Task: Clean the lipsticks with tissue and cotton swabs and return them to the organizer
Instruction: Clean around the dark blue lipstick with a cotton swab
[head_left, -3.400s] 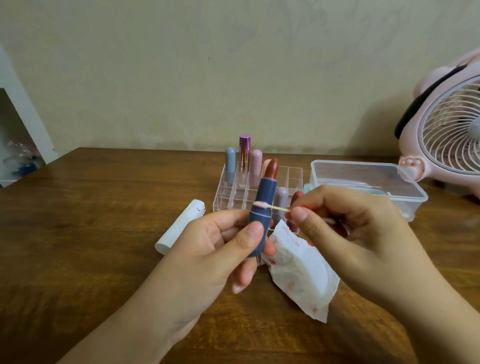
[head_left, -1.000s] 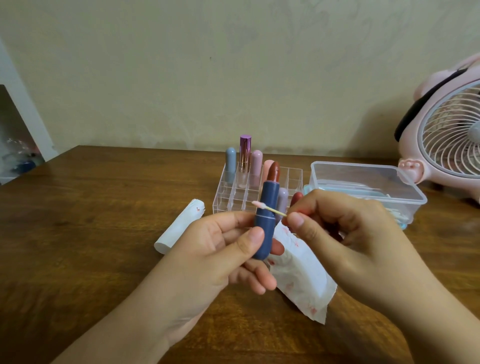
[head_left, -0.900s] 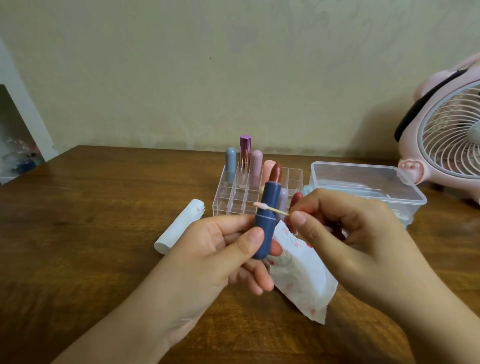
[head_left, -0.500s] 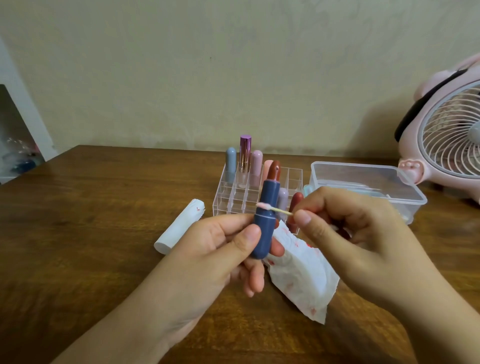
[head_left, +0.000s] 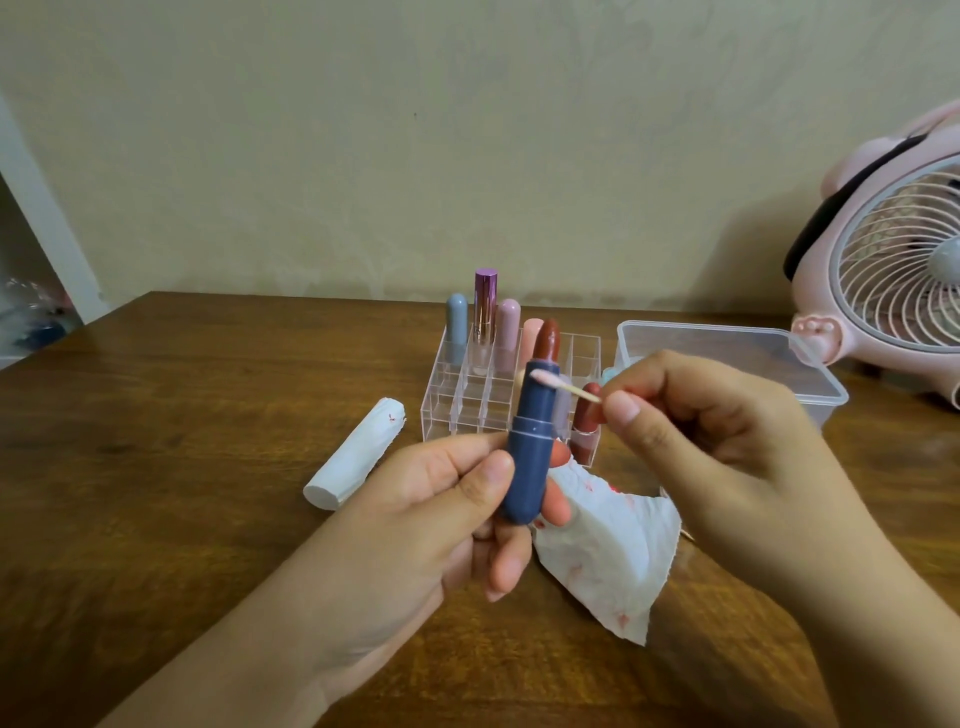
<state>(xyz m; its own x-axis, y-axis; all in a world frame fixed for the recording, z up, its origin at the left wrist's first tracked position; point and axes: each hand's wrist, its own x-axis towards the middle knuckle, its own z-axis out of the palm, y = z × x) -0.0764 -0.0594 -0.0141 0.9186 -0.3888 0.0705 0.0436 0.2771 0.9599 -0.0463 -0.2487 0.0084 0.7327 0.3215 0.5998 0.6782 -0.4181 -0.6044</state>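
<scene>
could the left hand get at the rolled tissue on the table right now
Probably not without letting go first: the left hand grips the blue lipstick. The rolled tissue lies just beside it with nothing between.

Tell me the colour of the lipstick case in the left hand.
Dark blue case, seen in the head view.

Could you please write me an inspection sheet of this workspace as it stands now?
Surface: brown wooden table.
Job's things: blue lipstick uncapped, upright; cotton swab tip at its collar; stained tissue lying flat; clear organizer holding several lipsticks.
Clutter: white tissue roll; clear plastic box.
Hands: left hand grips the lipstick; right hand pinches the swab.
Cables: nothing seen.
Surroundings: beige wall; pink fan at right.
</scene>
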